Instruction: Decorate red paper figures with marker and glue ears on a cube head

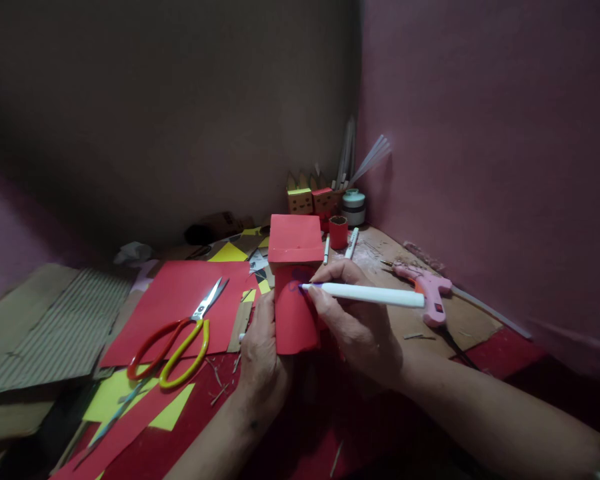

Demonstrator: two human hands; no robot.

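Right hand [365,320]: pinched on white-barrelled marker pen [375,295], hiding right edge of red paper-covered form [294,320], frame centre (tip at purple marks [300,274]). Left hand [263,340]: clamped on form's left side. Left: red-and-yellow-handled metal scissors [200,312], partly over red paper sheet [165,293]. Right: pink plastic glue gun [433,293].

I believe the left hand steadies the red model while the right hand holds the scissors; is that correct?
Not the scissors: the head view shows the right hand holding a white pen, while the left hand steadies the red model.
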